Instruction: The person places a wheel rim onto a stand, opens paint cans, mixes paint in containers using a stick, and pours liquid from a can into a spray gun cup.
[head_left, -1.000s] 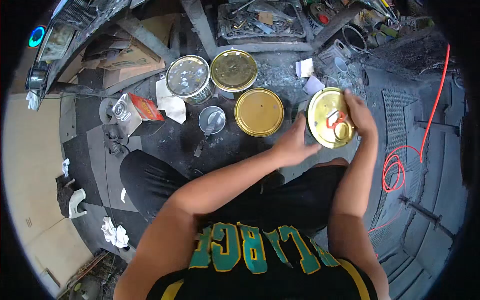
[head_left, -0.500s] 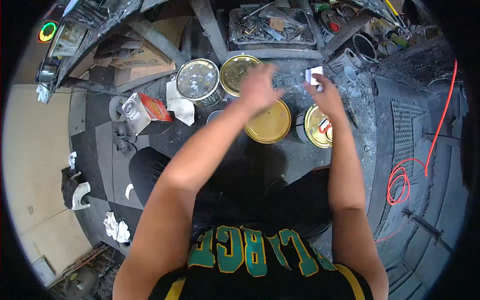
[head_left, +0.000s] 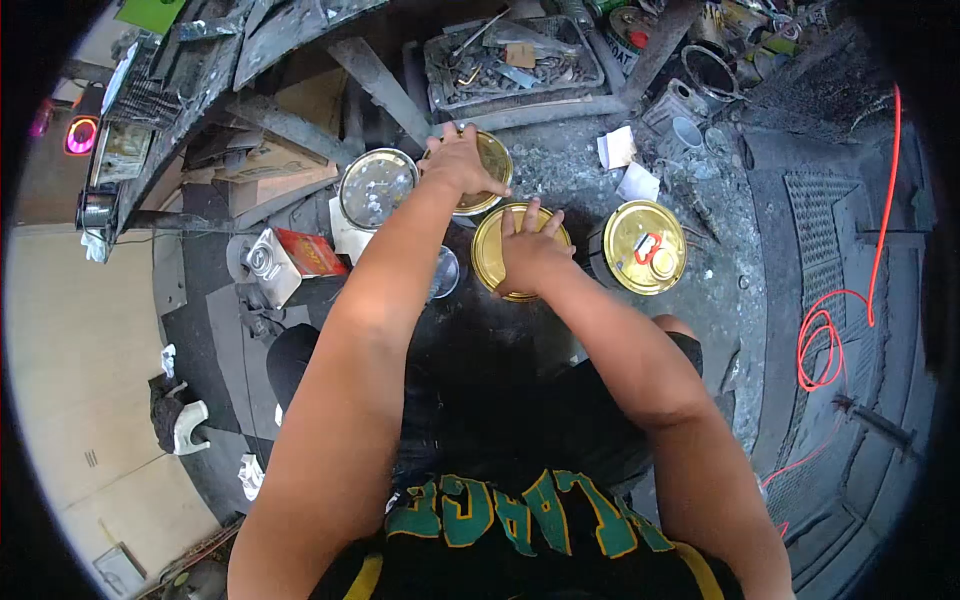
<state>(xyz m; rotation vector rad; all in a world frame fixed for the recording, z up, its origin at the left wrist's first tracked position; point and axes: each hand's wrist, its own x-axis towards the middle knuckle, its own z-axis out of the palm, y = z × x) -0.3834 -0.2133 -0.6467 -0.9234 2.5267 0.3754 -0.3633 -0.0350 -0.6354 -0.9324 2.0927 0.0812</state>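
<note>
My left hand (head_left: 456, 163) is spread over the gold lid of the back can (head_left: 495, 160), with fingers apart and thumb out to the right. My right hand (head_left: 536, 246) lies flat, fingers spread, on the yellowish-gold lid of the front can (head_left: 488, 265). To the left stands a can with a paint-spotted, greyish lid (head_left: 372, 185). At the right, a gold-topped can (head_left: 625, 225) has a red-and-white piece and a round cap on its top. Two white pieces of paper (head_left: 639, 184) lie on the floor beyond it. A small round clear container (head_left: 446, 272) is partly hidden by my left forearm.
A red-and-silver rectangular tin (head_left: 297, 262) stands at the left. A tray of scrap and tools (head_left: 510, 65) sits at the back below a dark wooden bench. An orange-red hose (head_left: 822, 350) coils at the right, near a metal grate (head_left: 815, 225).
My right hand has let go of the white paper and moved left and nearer onto the front lid. My left hand has moved left onto the back lid. The view has shifted slightly.
</note>
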